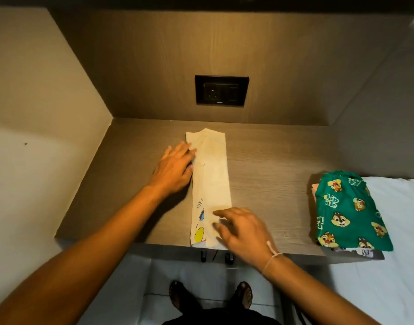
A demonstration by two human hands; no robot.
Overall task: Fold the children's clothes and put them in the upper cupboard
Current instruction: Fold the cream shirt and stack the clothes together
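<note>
The cream shirt [210, 181] bears small dark letters reading "LIFE", followed by marks too small to make out. They run along its left edge, just up and left of the right hand [242, 227] pressing its near end, and near of the left hand [175, 167] flat at its far left edge. The green shorts [349, 212], well off to the right of both hands, carry pale lettering among the chipmunk prints, too distorted to read. The socket [222, 90] has a tiny, illegible brand mark.
</note>
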